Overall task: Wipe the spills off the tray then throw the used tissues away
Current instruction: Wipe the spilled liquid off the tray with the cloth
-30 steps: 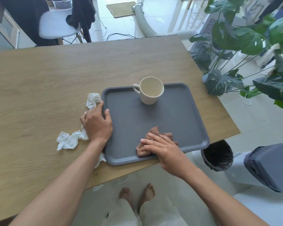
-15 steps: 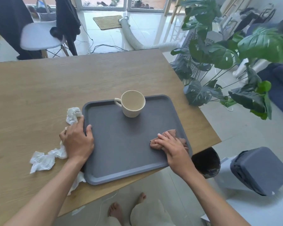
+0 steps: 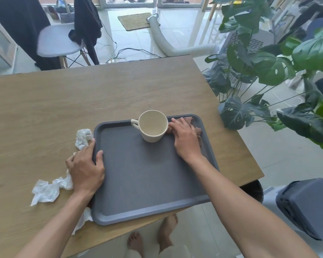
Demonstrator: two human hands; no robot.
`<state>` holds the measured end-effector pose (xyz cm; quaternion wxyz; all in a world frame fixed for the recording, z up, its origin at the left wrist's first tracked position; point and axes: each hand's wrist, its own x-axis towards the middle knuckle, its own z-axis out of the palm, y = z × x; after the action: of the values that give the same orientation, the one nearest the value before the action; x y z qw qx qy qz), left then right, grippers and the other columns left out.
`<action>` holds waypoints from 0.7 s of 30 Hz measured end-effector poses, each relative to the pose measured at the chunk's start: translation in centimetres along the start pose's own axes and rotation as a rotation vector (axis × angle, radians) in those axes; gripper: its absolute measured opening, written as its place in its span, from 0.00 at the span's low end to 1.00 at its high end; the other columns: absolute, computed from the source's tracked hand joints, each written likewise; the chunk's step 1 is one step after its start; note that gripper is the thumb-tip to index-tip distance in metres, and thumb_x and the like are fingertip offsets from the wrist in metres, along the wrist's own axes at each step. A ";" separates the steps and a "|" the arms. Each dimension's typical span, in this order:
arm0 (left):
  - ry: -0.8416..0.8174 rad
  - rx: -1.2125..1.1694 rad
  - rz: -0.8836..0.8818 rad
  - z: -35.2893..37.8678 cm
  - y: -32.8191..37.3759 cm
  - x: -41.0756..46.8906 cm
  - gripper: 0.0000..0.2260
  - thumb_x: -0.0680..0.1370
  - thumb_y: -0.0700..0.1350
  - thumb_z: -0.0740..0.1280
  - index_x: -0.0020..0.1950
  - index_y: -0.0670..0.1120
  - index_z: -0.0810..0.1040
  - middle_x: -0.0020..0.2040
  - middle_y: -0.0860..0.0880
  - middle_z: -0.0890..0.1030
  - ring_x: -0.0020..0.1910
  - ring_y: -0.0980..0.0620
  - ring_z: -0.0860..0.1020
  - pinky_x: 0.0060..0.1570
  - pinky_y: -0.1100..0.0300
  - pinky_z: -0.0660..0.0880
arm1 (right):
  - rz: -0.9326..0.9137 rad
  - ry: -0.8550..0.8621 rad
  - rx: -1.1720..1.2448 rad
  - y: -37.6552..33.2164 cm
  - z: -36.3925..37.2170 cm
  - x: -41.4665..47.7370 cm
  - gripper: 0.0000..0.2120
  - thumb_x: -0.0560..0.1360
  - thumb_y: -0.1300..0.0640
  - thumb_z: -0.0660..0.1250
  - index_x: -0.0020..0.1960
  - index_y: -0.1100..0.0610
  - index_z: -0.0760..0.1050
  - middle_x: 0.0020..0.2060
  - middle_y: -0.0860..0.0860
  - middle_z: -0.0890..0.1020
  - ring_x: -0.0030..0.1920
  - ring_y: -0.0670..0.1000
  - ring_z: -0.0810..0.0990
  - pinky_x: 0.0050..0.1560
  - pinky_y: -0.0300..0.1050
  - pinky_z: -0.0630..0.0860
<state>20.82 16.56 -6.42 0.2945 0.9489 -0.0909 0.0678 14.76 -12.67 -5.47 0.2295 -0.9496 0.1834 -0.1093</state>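
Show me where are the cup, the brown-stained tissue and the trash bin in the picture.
cup (image 3: pixel 153 127): head view, on the inside of its bowl.
brown-stained tissue (image 3: pixel 188 119): head view, on the part showing beyond the right hand's fingers.
trash bin (image 3: pixel 254 190): head view, on its dark rim under the table corner.

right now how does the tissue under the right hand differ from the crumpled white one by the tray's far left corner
The brown-stained tissue is soaked dark; the crumpled white tissue looks clean. The stained one lies on the grey plastic tray, pressed flat under the right hand; the white one sits loose on the wooden table, beside the left hand. Both are crumpled.
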 end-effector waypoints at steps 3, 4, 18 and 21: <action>0.008 -0.004 -0.007 0.2 0.0 0.0 0.22 0.76 0.47 0.62 0.69 0.44 0.72 0.48 0.44 0.81 0.49 0.41 0.77 0.57 0.46 0.63 | -0.059 0.030 -0.028 0.8 0.4 -0.3 0.16 0.76 0.66 0.63 0.60 0.52 0.78 0.64 0.50 0.77 0.68 0.55 0.70 0.66 0.60 0.66; 0.008 0.002 -0.010 0.2 0.0 0.1 0.22 0.75 0.47 0.61 0.70 0.45 0.71 0.49 0.43 0.81 0.51 0.41 0.77 0.57 0.46 0.63 | -0.081 0.028 -0.026 1.0 0.3 -0.7 0.17 0.75 0.67 0.63 0.60 0.52 0.78 0.63 0.49 0.77 0.68 0.55 0.71 0.65 0.60 0.67; 0.000 0.022 0.000 0.1 -0.1 0.1 0.22 0.75 0.48 0.59 0.70 0.45 0.71 0.55 0.42 0.81 0.55 0.40 0.76 0.59 0.46 0.63 | -0.320 -0.217 -0.081 1.2 -5.1 -16.8 0.24 0.68 0.70 0.66 0.60 0.50 0.77 0.67 0.44 0.74 0.71 0.48 0.66 0.69 0.49 0.61; -0.017 0.027 0.022 0.0 -0.3 0.2 0.23 0.75 0.49 0.59 0.69 0.45 0.72 0.51 0.42 0.81 0.52 0.40 0.77 0.57 0.46 0.64 | -0.355 -0.189 -0.075 1.8 -4.6 -14.0 0.24 0.68 0.72 0.67 0.60 0.52 0.78 0.66 0.48 0.75 0.70 0.51 0.69 0.68 0.51 0.62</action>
<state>21.11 16.77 -6.49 0.2799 0.9523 -0.1032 0.0641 0.17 -10.40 -3.99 0.1873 -0.9809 -0.0053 -0.0515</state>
